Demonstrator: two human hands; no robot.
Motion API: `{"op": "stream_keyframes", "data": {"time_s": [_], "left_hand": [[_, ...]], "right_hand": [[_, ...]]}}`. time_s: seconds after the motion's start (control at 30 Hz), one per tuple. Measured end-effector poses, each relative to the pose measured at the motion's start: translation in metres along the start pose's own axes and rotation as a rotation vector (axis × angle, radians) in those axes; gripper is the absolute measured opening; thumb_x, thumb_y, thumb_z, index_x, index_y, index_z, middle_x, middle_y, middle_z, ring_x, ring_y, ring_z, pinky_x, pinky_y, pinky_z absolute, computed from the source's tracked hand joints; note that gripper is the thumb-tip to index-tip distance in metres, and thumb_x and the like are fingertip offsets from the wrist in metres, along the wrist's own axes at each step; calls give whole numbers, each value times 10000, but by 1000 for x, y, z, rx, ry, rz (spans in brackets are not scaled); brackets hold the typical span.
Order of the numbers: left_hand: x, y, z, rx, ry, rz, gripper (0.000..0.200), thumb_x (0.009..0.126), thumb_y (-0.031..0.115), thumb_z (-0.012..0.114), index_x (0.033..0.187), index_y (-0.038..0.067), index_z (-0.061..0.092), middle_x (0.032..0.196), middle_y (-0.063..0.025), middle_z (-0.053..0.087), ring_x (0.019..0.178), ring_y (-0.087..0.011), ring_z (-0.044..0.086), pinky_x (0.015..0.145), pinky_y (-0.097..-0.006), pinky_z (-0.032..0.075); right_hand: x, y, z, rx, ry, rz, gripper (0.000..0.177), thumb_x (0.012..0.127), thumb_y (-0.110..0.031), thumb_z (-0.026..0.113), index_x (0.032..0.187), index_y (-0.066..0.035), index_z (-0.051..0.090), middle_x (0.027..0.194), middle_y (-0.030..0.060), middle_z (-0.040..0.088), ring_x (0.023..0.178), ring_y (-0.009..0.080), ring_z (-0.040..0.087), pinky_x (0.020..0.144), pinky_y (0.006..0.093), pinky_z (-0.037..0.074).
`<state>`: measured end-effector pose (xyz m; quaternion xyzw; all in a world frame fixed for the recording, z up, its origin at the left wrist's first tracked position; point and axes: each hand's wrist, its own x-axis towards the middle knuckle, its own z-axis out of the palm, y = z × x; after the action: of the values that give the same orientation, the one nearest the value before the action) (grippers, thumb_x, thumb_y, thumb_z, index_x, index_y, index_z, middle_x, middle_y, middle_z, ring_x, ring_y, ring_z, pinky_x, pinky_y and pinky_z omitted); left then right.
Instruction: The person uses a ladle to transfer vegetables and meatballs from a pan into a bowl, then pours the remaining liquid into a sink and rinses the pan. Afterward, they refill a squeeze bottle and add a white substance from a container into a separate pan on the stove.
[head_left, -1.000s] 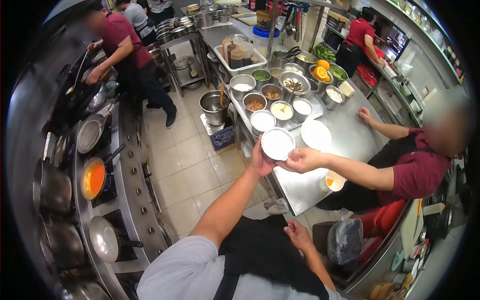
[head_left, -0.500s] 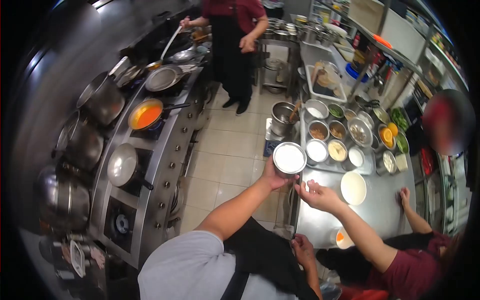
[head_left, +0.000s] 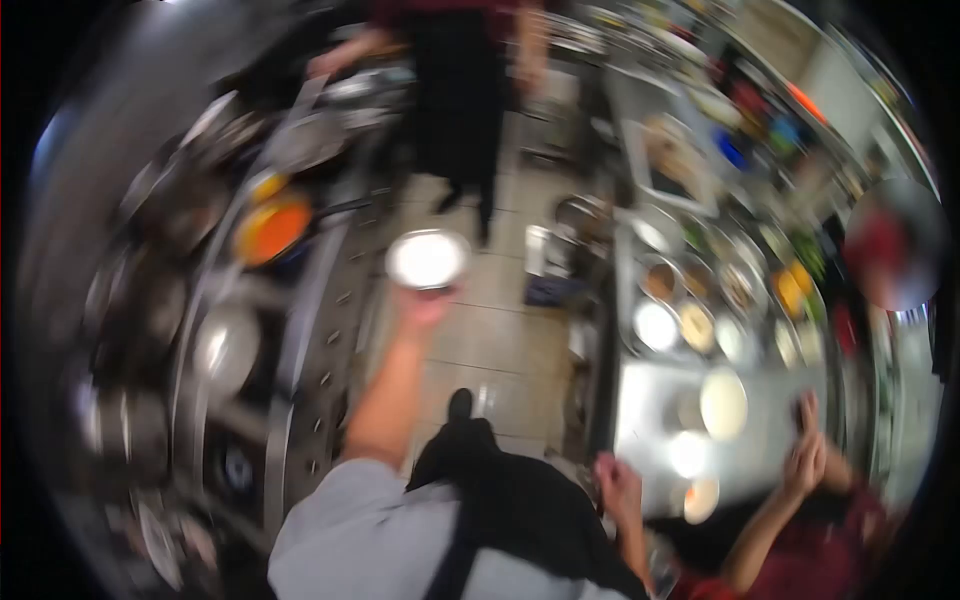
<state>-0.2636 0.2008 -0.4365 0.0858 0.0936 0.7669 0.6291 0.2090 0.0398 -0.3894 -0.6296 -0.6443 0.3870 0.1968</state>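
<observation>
My left hand (head_left: 428,305) carries a round steel bowl (head_left: 400,272) of white contents (head_left: 428,258) over the floor aisle, gripping it from below and behind. The bowl is level, between the stove and the worktable. Close to the front left edge of the steel worktable (head_left: 640,395) is my right hand (head_left: 620,485), its fingers smeared by motion. A white bowl (head_left: 724,405) and a small white cup with something orange (head_left: 700,498) stand on the table, right of that hand.
On the left, the stove (head_left: 265,370) bears a pan of orange liquid (head_left: 275,232) and a pale pan (head_left: 226,350). A person in a black apron (head_left: 455,95) stands ahead in the aisle. Another person's hand (head_left: 803,462) is at the right; several ingredient containers (head_left: 697,325) sit in a tray.
My left hand has carried the steel bowl leftward and forward, away from the worktable. The co-worker's hand near it has drawn back right. My view has shifted and blurred.
</observation>
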Motion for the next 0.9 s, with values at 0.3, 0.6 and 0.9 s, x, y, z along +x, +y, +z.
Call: {"op": "stream_keyframes", "data": {"time_s": [0.3, 0.6, 0.9], "left_hand": [[46, 69, -15, 5, -38, -258, 693, 874, 547, 530, 1377, 76, 453, 1375, -243, 455, 1200, -437, 467, 888, -534, 498], [47, 72, -24, 11, -3, -343, 635, 890, 538, 535, 1354, 107, 490, 1369, -247, 454, 1191, -434, 482, 886, -540, 509], [52, 40, 23, 45, 44, -221, 649, 879, 581, 510, 1266, 61, 545, 1255, -257, 532, 1034, -387, 545, 776, -426, 506]], "right_hand": [[264, -38, -156, 52, 1004, 291, 536, 852, -400, 678, 1165, 28, 600, 1087, 252, 651, 1069, 346, 616, 926, 399, 455], [273, -66, -174, -178, 516, 28, 256, 935, -234, 589, 901, 12, 652, 738, 139, 668, 659, 263, 637, 647, 371, 493], [220, -7, -121, 360, 888, -225, 260, 990, -154, 540, 1088, 62, 646, 993, 124, 689, 861, 186, 663, 783, 287, 532]]}}
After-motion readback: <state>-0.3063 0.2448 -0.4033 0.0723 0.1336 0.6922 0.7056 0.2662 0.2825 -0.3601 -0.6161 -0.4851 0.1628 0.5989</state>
